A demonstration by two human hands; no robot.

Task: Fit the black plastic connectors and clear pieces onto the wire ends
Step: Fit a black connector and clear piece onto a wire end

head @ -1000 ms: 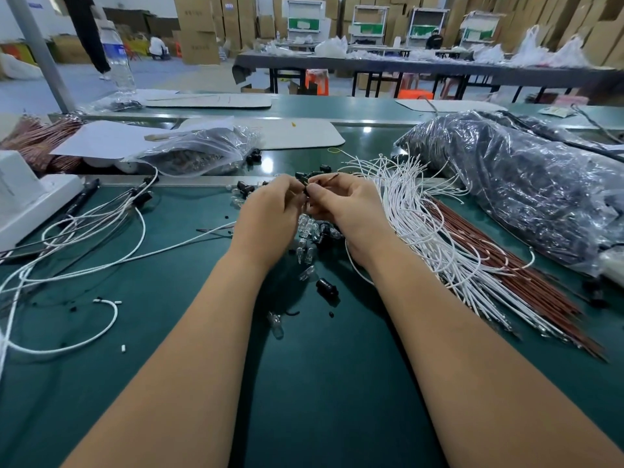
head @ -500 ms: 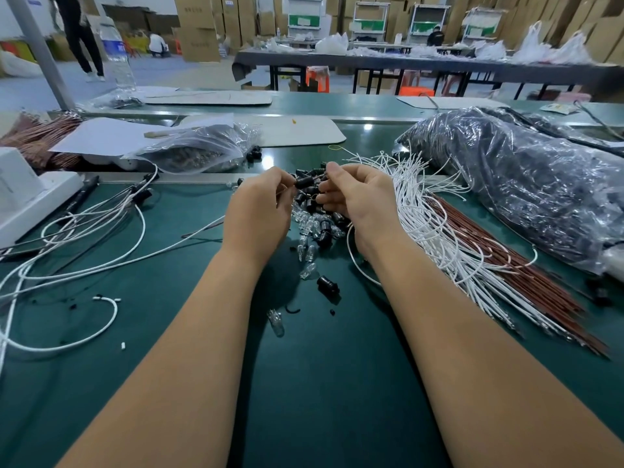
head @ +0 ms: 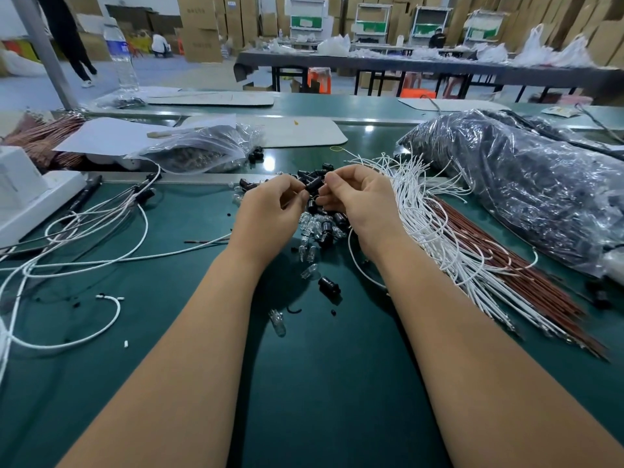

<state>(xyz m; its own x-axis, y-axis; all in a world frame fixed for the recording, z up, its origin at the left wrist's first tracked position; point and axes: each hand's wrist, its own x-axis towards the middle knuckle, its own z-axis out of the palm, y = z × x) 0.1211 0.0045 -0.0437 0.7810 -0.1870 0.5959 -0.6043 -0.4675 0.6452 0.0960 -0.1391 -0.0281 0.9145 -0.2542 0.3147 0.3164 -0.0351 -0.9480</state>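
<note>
My left hand [head: 270, 214] and my right hand [head: 358, 201] meet over a heap of black connectors and clear pieces [head: 320, 228] on the green table. Between the fingertips of both hands sits one black connector [head: 314, 184]. A white wire [head: 358, 261] curls out from under my right hand; its end is hidden in the fingers. A loose black connector [head: 329, 285] and a clear piece [head: 277, 323] lie nearer to me. To the right, a bundle of white wires [head: 439, 231] lies beside a bundle of brown wires [head: 506, 265].
Finished white wires [head: 84, 238] loop across the left of the table beside a white machine [head: 23, 194]. A clear bag of parts [head: 199, 153] lies behind the hands. A big dark plastic bag [head: 526, 184] fills the right side.
Both hands have lifted slightly off the heap. The fingertips now pinch one black connector between them, where before they were down among the loose parts.
</note>
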